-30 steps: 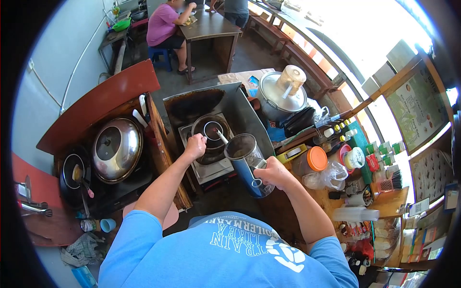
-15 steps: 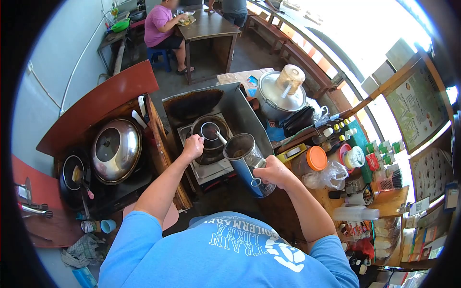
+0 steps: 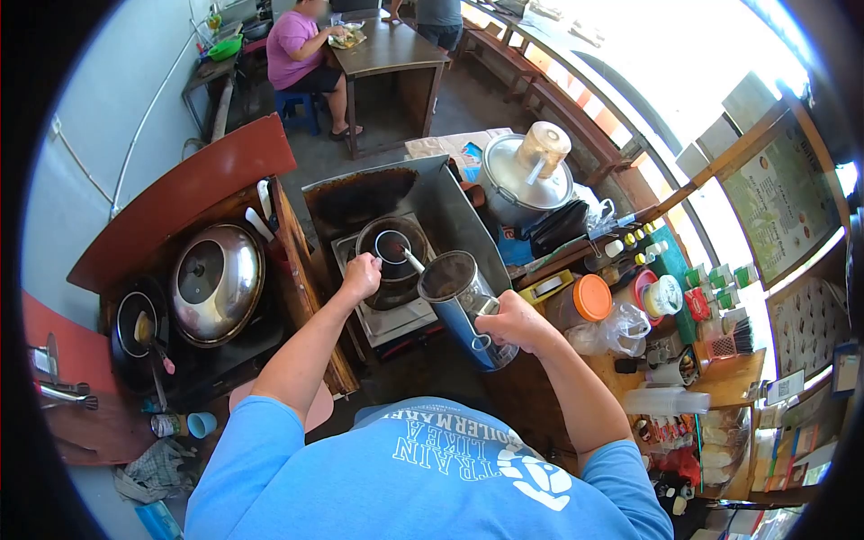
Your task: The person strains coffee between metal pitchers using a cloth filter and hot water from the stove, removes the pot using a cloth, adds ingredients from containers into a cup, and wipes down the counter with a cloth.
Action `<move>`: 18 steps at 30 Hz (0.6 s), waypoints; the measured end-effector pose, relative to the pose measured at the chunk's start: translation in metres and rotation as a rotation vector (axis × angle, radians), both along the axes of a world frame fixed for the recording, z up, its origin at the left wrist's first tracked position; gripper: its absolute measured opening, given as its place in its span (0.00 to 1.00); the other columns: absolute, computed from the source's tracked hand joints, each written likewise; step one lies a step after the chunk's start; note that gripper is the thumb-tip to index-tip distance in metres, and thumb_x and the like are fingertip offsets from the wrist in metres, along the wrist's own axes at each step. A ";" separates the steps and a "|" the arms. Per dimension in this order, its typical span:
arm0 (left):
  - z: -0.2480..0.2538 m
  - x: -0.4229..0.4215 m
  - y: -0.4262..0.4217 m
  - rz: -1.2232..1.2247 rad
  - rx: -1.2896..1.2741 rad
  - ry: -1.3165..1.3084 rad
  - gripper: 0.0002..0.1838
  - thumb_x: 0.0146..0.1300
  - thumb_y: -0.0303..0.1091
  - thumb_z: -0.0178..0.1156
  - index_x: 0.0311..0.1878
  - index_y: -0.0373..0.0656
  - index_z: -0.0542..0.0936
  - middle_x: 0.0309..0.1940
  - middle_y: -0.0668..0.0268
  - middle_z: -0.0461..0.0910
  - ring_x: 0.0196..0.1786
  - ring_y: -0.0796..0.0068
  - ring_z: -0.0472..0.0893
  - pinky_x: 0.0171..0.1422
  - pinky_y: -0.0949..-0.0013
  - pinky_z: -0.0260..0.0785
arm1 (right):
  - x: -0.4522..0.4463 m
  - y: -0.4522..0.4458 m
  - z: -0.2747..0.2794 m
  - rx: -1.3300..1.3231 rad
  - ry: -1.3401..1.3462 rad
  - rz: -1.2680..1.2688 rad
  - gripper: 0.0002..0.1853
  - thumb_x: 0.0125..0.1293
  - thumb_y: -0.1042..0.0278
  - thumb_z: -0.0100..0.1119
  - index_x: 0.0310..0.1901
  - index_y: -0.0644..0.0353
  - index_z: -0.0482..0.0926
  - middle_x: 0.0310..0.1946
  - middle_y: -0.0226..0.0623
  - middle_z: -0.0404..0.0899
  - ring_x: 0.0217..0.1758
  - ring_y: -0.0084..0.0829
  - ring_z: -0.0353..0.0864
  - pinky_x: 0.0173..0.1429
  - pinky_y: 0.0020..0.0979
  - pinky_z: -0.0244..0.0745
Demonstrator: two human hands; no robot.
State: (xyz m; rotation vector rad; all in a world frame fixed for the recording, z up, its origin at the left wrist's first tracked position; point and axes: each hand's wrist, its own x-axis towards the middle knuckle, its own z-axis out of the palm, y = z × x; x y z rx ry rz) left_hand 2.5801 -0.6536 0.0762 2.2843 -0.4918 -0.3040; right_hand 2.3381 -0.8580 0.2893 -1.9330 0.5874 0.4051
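My left hand (image 3: 363, 276) is closed on a small round strainer (image 3: 392, 233), whose pale rim lies over the dark wok (image 3: 378, 295). The wok sits on a silver gas stove (image 3: 398, 320) inside a metal surround. My right hand (image 3: 511, 321) is wrapped round the side handle of a tall metal pitcher (image 3: 450, 279). The pitcher tilts left, and its thin spout (image 3: 414, 261) points at the strainer's rim. Whether liquid runs from the spout is too small to tell.
Left stands a big domed lid (image 3: 219, 284) beside a small black pan (image 3: 135, 324). A lidded steel pot (image 3: 515, 202) is behind right, near an orange-lidded jar (image 3: 592, 299). Farther back, a person in a pink shirt (image 3: 292, 47) sits at a table (image 3: 387, 56).
The strainer's rim has shifted very slightly toward the left. Both hands keep their grip, and the pitcher stays tilted in nearly the same place.
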 end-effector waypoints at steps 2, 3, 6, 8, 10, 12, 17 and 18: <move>0.001 0.000 0.000 -0.001 -0.002 0.003 0.16 0.71 0.39 0.53 0.35 0.36 0.83 0.36 0.44 0.84 0.45 0.44 0.83 0.52 0.50 0.74 | 0.000 0.001 0.002 -0.020 -0.003 0.005 0.17 0.50 0.61 0.66 0.17 0.68 0.76 0.15 0.33 0.74 0.18 0.24 0.73 0.26 0.28 0.66; 0.002 0.000 0.000 -0.002 -0.003 0.005 0.17 0.71 0.39 0.53 0.35 0.36 0.83 0.36 0.44 0.84 0.45 0.44 0.83 0.52 0.50 0.74 | 0.000 0.001 0.002 -0.020 -0.003 0.005 0.17 0.50 0.61 0.66 0.17 0.68 0.76 0.15 0.33 0.74 0.18 0.24 0.73 0.26 0.28 0.66; 0.003 -0.002 0.000 0.009 -0.015 0.011 0.17 0.71 0.39 0.53 0.35 0.36 0.83 0.36 0.44 0.84 0.45 0.43 0.83 0.52 0.50 0.74 | 0.001 0.000 0.002 -0.040 -0.009 0.009 0.17 0.50 0.61 0.66 0.16 0.67 0.75 0.14 0.33 0.74 0.18 0.24 0.73 0.25 0.29 0.66; 0.003 -0.002 0.000 0.011 -0.017 0.012 0.17 0.71 0.39 0.53 0.35 0.35 0.83 0.36 0.44 0.84 0.45 0.43 0.83 0.52 0.50 0.74 | 0.001 0.000 0.003 -0.049 0.021 0.013 0.17 0.50 0.61 0.66 0.16 0.67 0.75 0.13 0.33 0.73 0.17 0.24 0.72 0.25 0.29 0.66; 0.001 -0.002 0.001 0.012 -0.019 0.012 0.17 0.71 0.39 0.53 0.35 0.35 0.83 0.36 0.44 0.84 0.45 0.43 0.83 0.52 0.50 0.74 | 0.001 -0.001 -0.004 -0.038 -0.004 0.006 0.17 0.50 0.61 0.66 0.16 0.66 0.75 0.13 0.33 0.73 0.16 0.24 0.72 0.24 0.29 0.66; 0.000 -0.001 0.001 0.011 -0.023 0.015 0.17 0.71 0.39 0.52 0.35 0.35 0.83 0.36 0.44 0.84 0.45 0.43 0.83 0.53 0.49 0.74 | 0.001 -0.001 -0.005 -0.028 -0.028 -0.002 0.17 0.50 0.61 0.66 0.16 0.66 0.75 0.13 0.33 0.73 0.16 0.24 0.72 0.24 0.29 0.66; -0.001 -0.001 0.001 0.012 -0.027 0.023 0.17 0.70 0.39 0.52 0.35 0.35 0.83 0.36 0.44 0.84 0.45 0.43 0.83 0.53 0.49 0.74 | 0.001 -0.001 -0.003 -0.044 -0.012 0.009 0.17 0.50 0.61 0.65 0.16 0.66 0.75 0.13 0.32 0.73 0.16 0.24 0.71 0.24 0.29 0.65; -0.001 -0.001 0.001 0.016 -0.033 0.028 0.17 0.70 0.39 0.52 0.35 0.35 0.83 0.36 0.44 0.84 0.45 0.43 0.83 0.53 0.49 0.74 | 0.001 -0.001 -0.004 -0.043 -0.011 0.009 0.17 0.50 0.61 0.65 0.16 0.66 0.75 0.13 0.32 0.73 0.16 0.24 0.71 0.24 0.29 0.65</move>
